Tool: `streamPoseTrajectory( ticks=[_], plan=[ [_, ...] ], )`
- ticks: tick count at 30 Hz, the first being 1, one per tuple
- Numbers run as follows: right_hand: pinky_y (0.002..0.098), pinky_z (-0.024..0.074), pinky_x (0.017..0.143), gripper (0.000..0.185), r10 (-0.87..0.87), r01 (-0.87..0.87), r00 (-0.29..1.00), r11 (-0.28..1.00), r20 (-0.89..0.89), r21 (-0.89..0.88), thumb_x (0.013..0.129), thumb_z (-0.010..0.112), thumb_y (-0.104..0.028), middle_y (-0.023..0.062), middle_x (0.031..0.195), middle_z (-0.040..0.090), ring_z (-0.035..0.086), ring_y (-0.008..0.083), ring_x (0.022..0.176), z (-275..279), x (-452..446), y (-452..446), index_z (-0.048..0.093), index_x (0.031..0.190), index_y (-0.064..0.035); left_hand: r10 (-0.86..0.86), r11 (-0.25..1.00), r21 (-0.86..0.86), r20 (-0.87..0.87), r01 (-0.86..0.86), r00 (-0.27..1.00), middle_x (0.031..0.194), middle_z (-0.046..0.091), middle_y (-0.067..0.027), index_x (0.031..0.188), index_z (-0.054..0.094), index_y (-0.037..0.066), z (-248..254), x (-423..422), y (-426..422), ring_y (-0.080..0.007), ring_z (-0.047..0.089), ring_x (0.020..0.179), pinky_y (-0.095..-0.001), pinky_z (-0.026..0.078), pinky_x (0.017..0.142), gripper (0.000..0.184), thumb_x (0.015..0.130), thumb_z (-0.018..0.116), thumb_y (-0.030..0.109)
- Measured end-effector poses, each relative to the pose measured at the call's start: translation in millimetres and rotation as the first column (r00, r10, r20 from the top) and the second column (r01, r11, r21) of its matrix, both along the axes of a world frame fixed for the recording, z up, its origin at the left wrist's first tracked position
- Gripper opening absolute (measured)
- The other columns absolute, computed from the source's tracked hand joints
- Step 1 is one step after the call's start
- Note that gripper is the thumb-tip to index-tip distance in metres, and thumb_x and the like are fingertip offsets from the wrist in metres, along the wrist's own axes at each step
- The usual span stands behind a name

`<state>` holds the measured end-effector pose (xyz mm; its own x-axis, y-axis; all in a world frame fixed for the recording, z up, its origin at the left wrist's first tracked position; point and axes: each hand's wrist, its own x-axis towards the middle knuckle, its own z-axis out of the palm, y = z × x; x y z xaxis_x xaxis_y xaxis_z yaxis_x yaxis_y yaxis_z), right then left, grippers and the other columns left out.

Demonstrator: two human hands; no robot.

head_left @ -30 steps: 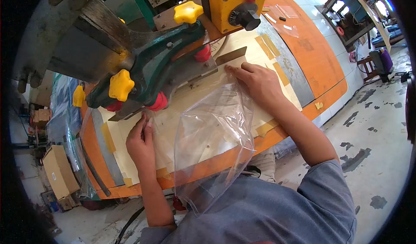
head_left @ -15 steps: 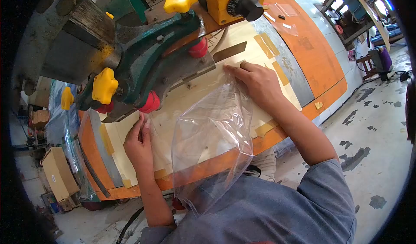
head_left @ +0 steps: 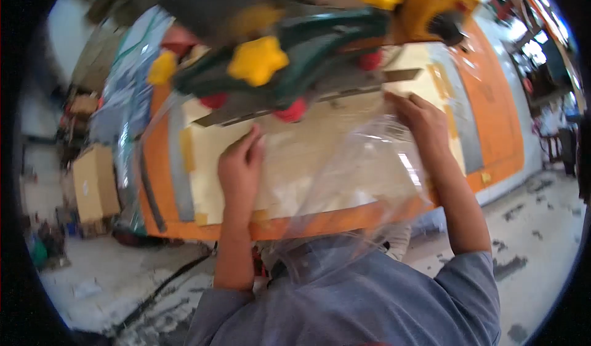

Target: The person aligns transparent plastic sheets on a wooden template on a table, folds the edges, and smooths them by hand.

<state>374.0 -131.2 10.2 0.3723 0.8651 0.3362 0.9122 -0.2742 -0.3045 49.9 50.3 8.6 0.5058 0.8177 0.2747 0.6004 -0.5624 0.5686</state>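
Note:
A clear plastic sheet (head_left: 363, 174) spreads over the pale work surface (head_left: 301, 155) and hangs past its front edge towards my lap. My left hand (head_left: 243, 161) pinches the sheet's left part, just below the metal bar (head_left: 308, 100) of the machine. At the bar's right end my right hand (head_left: 418, 115) has its fingers closed on the sheet's upper right corner. Above the bar sits the dark green machine head (head_left: 308, 54), with yellow star knobs (head_left: 258, 61) and red round pieces (head_left: 290, 110). The view is blurred.
An orange table (head_left: 492, 106) surrounds the pale surface, with strips of brown tape (head_left: 444, 87) along it. A yellow control box (head_left: 440, 7) with a black dial is at the upper right. A cardboard box (head_left: 95, 183) stands at the left, beside plastic sheeting (head_left: 129, 94).
The view has turned and shifted, so the machine and both hands appear further right. Both hands keep their places at the bar with the sheet.

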Motion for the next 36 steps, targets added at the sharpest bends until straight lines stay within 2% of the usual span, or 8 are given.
streamPoseTrajectory(
  ticks=[4,11,13,19,22,28,32,36],
  plan=[
    [0.0426,0.0545,0.069,0.038,0.016,-0.016,1.000,1.000,0.019,0.001,0.090,0.071,-0.014,0.0092,0.084,0.062,0.068,0.0306,0.079,2.2,-2.3,2.2,0.074,0.127,-0.0245,0.015,1.000,0.017,-0.078,-0.014,0.997,0.093,0.075,-0.0140,0.123,0.075,0.008,7.2,1.2,-1.7,-0.0339,0.069,0.077,-0.0428,0.055,0.072,0.030,0.095,0.075,0.018],
    [0.0413,0.0544,0.071,0.042,0.001,0.000,0.995,1.000,-0.097,0.008,0.089,0.071,-0.011,0.0078,0.086,0.064,0.069,0.0284,0.079,8.4,-5.9,1.4,0.074,0.129,-0.0234,0.005,0.992,0.127,-0.060,0.002,0.998,0.096,0.076,-0.0110,0.128,0.073,0.012,0.6,-1.6,-0.8,-0.0315,0.070,0.086,-0.0446,0.054,0.078,0.033,0.095,0.073,0.020],
    [0.0416,0.0541,0.070,0.043,-0.015,0.019,0.991,0.999,-0.132,0.032,0.088,0.071,-0.011,0.0077,0.086,0.064,0.069,0.0280,0.079,3.4,-4.8,1.7,0.074,0.129,-0.0224,0.021,0.996,0.086,-0.133,-0.009,0.991,0.106,0.077,-0.0146,0.129,0.072,0.011,6.5,-0.9,-2.4,-0.0324,0.071,0.083,-0.0426,0.056,0.078,0.036,0.097,0.072,0.026],
    [0.0396,0.0535,0.070,0.042,0.029,-0.021,0.992,0.998,-0.122,0.063,0.090,0.068,-0.010,0.0086,0.086,0.064,0.070,0.0290,0.080,3.4,-3.1,0.5,0.075,0.129,-0.0220,-0.008,0.991,0.130,-0.105,0.022,0.994,0.097,0.076,-0.0163,0.128,0.073,0.011,-1.6,-1.8,3.5,-0.0346,0.071,0.082,-0.0427,0.056,0.076,0.034,0.098,0.071,0.026],
    [0.0393,0.0538,0.072,0.040,0.056,-0.042,0.981,0.996,-0.185,0.080,0.090,0.068,-0.018,0.0083,0.092,0.069,0.071,0.0296,0.084,-0.6,-0.7,-1.1,0.075,0.129,-0.0216,0.000,0.998,0.063,-0.124,0.008,0.992,0.101,0.076,-0.0150,0.126,0.073,0.010,4.7,-1.3,1.2,-0.0348,0.071,0.091,-0.0462,0.055,0.080,0.033,0.097,0.070,0.025],
    [0.0423,0.0559,0.083,0.042,0.031,-0.029,0.939,1.000,-0.343,0.010,0.091,0.065,-0.019,0.0106,0.107,0.073,0.072,0.0342,0.097,3.2,-0.5,-6.8,0.073,0.132,-0.0227,0.024,0.999,0.049,-0.114,-0.019,0.993,0.099,0.076,-0.0173,0.122,0.076,0.009,6.8,1.3,-0.4,-0.0359,0.072,0.085,-0.0451,0.056,0.076,0.030,0.096,0.070,0.024],
    [0.0446,0.0549,0.089,0.041,0.057,-0.037,0.967,0.996,-0.250,0.083,0.092,0.062,-0.023,0.0110,0.113,0.073,0.071,0.0356,0.103,-6.1,5.4,-6.6,0.071,0.132,-0.0208,0.026,0.996,0.082,-0.105,-0.018,0.994,0.097,0.076,-0.0177,0.120,0.077,0.010,6.4,1.0,-1.2,-0.0360,0.072,0.083,-0.0452,0.057,0.075,0.029,0.096,0.070,0.025],
    [0.0453,0.0546,0.087,0.038,-0.005,0.006,0.966,1.000,-0.257,0.003,0.092,0.062,-0.022,0.0120,0.112,0.072,0.070,0.0371,0.102,-25.5,20.1,-5.9,0.072,0.128,-0.0171,0.029,0.997,0.072,-0.108,-0.021,0.994,0.098,0.076,-0.0172,0.121,0.076,0.010,6.7,0.4,-1.5,-0.0364,0.072,0.084,-0.0453,0.057,0.076,0.029,0.097,0.070,0.025]
  ],
)
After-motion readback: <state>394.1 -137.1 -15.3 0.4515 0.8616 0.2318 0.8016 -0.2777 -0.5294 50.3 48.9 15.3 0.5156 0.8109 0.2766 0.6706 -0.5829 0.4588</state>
